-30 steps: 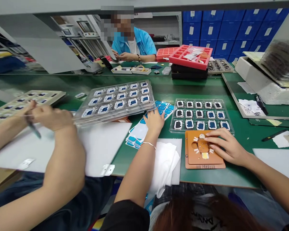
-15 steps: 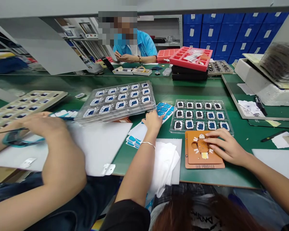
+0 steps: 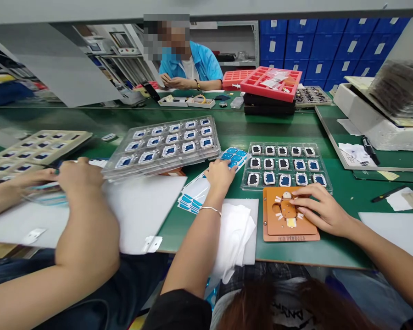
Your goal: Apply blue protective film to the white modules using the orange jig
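Note:
My left hand [image 3: 220, 178] is on a sheet of blue stickers [image 3: 234, 156], its fingers bent and closed at the sheet's edge. More sticker sheets [image 3: 194, 195] lie beneath and in front of it. My right hand [image 3: 321, 208] rests on the right side of an orange fixture plate [image 3: 273, 224], fingers spread, fingertips near the cut-out in its middle. White tabs and a yellow pad show around that cut-out. Just behind the plate is a clear tray [image 3: 287, 150] of white-framed parts, some with black centres and some with blue.
A stacked clear tray [image 3: 161, 142] of blue-centred parts stands left of my left hand. A white cloth [image 3: 236, 233] lies between my forearms. At left, a co-worker's hands [image 3: 80, 176] work over a white board [image 3: 137, 206]. Another person [image 3: 206, 64] sits opposite, near red trays [image 3: 271, 82].
My left hand has shifted slightly right, further over the blue sticker sheet. My right hand stays on the orange plate. The co-worker's hands at left have moved.

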`<act>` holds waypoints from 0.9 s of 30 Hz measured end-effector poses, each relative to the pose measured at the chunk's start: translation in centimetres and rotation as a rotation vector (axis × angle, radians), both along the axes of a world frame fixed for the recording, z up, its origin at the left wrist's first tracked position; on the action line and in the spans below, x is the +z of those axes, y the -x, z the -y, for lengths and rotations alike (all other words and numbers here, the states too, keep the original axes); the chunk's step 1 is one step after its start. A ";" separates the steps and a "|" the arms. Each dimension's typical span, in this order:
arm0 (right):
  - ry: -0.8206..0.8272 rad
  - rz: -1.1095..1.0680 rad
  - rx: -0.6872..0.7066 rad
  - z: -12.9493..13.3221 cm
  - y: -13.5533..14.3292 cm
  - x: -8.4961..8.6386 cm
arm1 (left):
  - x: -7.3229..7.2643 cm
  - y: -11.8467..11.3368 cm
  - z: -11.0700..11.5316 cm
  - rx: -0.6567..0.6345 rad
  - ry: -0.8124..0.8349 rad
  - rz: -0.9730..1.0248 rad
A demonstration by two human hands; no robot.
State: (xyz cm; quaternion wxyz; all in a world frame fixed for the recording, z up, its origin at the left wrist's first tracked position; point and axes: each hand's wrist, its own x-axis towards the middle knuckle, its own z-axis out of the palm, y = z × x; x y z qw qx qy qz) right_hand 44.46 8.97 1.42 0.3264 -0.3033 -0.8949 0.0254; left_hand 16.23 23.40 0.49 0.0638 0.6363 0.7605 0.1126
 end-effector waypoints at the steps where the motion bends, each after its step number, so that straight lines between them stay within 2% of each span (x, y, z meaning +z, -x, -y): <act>1: 0.003 -0.001 -0.001 0.0 0.0 0.0 | 0.0 0.0 0.0 -0.003 0.005 0.003; 16: 0.016 -0.007 -0.004 0.0 0.0 0.0 | -0.2 0.9 -0.7 0.008 0.067 0.054; 27: 0.028 -0.021 0.013 -0.1 0.1 0.0 | 0.6 -0.1 0.8 -0.081 0.030 -0.150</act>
